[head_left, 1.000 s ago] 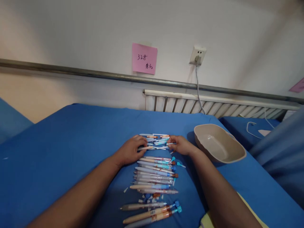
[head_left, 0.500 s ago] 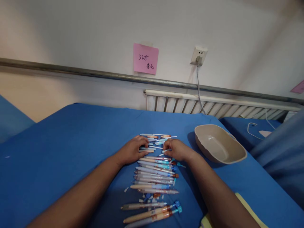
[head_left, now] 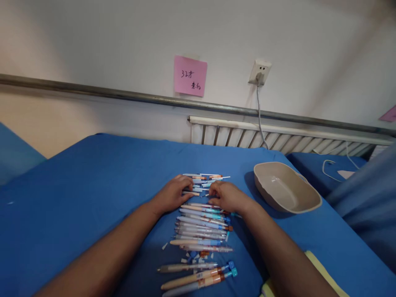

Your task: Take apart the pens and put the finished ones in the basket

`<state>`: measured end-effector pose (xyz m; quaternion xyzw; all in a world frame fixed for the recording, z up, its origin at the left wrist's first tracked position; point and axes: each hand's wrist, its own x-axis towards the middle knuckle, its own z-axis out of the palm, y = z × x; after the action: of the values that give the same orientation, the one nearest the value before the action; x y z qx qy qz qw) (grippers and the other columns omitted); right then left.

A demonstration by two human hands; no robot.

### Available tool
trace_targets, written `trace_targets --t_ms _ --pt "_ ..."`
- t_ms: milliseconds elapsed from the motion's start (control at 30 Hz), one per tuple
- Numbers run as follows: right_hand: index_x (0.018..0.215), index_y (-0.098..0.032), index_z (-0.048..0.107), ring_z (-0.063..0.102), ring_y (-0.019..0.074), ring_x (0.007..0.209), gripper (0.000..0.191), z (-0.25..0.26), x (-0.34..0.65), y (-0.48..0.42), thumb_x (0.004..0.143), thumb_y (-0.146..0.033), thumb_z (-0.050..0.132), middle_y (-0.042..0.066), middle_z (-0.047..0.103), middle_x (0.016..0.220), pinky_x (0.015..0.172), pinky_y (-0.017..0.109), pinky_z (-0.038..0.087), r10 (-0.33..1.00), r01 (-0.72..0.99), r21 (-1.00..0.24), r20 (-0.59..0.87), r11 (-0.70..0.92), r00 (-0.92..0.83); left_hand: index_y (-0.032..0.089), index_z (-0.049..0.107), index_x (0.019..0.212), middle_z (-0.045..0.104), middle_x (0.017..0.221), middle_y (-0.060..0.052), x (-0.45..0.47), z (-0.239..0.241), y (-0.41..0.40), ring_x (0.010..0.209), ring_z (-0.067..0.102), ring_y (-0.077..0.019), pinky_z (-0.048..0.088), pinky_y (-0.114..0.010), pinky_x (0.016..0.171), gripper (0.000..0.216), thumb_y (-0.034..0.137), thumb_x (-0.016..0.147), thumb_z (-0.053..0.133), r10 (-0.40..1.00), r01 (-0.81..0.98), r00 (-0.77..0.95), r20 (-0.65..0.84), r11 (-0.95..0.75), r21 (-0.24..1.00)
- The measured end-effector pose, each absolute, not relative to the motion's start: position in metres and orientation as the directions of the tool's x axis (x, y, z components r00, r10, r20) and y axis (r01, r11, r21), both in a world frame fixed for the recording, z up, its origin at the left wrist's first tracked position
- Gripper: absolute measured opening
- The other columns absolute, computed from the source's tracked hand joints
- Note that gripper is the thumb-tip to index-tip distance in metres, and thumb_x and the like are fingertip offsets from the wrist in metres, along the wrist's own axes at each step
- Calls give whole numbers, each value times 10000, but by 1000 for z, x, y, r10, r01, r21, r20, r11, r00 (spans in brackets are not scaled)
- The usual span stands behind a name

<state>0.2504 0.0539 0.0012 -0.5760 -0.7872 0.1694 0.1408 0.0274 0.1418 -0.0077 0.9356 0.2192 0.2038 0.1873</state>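
My left hand [head_left: 173,194] is closed on a cream pen barrel [head_left: 195,194], whose end sticks out to the right of the fingers. Opposite it, my right hand [head_left: 227,195] pinches a thin pen refill [head_left: 206,195], its tip pointing left toward the barrel; a small gap shows between them. Just beyond my hands lie loose pen parts and white refills [head_left: 221,178]. Nearer to me runs a row of pens [head_left: 201,225], side by side. Below it are small caps and white bits [head_left: 193,255], then three more pens [head_left: 192,282] with cube-shaped ends.
A beige plastic basin [head_left: 286,187] stands right of my right hand on the blue cloth [head_left: 93,177]. A yellow cloth [head_left: 324,270] lies under my right forearm. Behind are a radiator [head_left: 235,134], a metal rail [head_left: 123,93] and a plugged-in cord [head_left: 259,115].
My right hand has moved slightly left with the refill, closer to the barrel in my left hand. The left hand has hardly moved.
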Motion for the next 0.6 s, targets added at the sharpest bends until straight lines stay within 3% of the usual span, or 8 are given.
trace_targets --t_ms 100,200,300,433,600 --pt "843 -205 630 544 140 685 123 2 243 51 729 -245 652 10 643 792 592 235 331 932 850 -431 -53 302 -358 185 568 800 605 945 -48 27 -9 142 935 531 -202 411 -329 849 61 241 809 589 495 342 814 304 -832 437" --pt "841 -205 639 552 153 705 104 1 238 50 744 -207 603 28 656 819 600 249 323 934 868 -379 -23 322 -356 186 572 815 603 904 -44 28 -7 142 898 533 -196 417 -326 831 50 228 823 547 523 372 793 311 -821 433" --pt "829 -197 625 545 152 693 94 -2 239 52 755 -188 568 31 652 810 598 250 324 937 854 -404 21 328 -349 184 575 850 600 883 -39 28 -5 140 866 538 -188 424 -313 809 80 242 830 523 562 400 763 320 -799 449" --pt "845 -190 586 506 123 644 75 -11 248 57 787 -197 539 -2 608 747 579 223 336 963 746 -620 61 241 -261 192 592 911 610 901 -30 29 -3 137 844 556 -177 434 -289 776 170 333 828 547 575 388 766 288 -770 506" --pt "854 -182 557 451 104 605 93 -23 252 62 820 -265 534 -37 533 682 564 206 357 974 462 -878 22 127 -225 196 609 942 626 871 -34 31 -4 136 834 572 -177 431 -278 748 230 390 866 511 538 356 804 254 -778 518"
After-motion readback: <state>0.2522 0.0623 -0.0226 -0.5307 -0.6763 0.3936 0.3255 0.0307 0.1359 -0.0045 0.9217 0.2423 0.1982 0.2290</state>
